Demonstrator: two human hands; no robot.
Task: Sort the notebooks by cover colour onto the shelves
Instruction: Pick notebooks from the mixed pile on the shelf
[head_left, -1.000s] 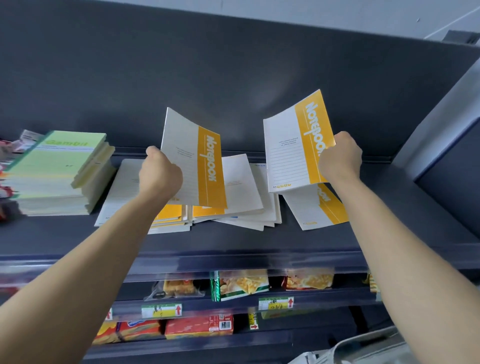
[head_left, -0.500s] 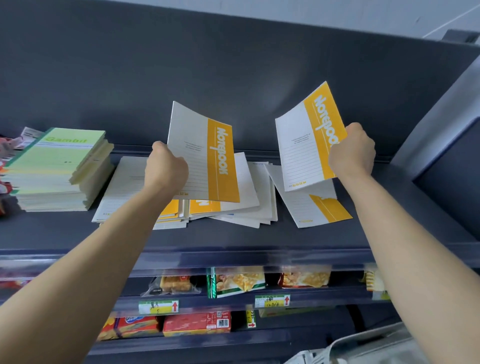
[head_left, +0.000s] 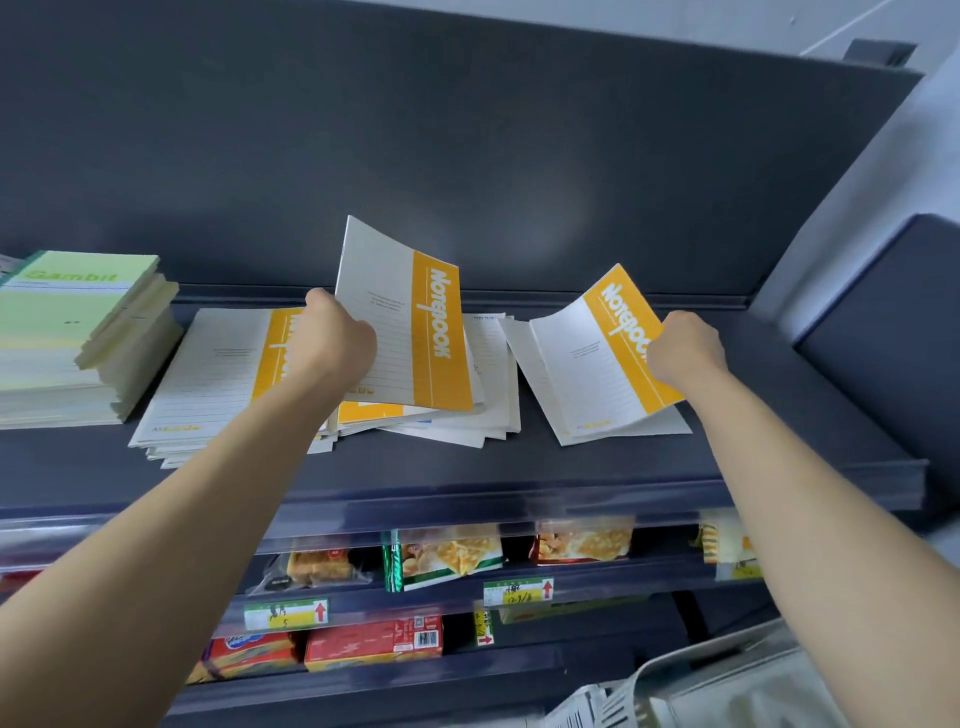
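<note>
Dark grey shelf (head_left: 519, 462) with tall back panel (head_left: 467, 156) bears yellow notebook piles (head_left: 208, 374)

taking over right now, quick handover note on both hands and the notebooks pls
Left hand: grips a yellow-band notebook, raised above the loose middle pile.
Right hand: grips a second yellow-band notebook, tilted low over a lone notebook at the shelf's right.
Top shelf: green stack at far left, neat yellow pile beside it.
Done: green and yellow lie in separate stacks.
Left: probably set both held notebooks down, then square the loose middle pile with the yellow one.
</note>
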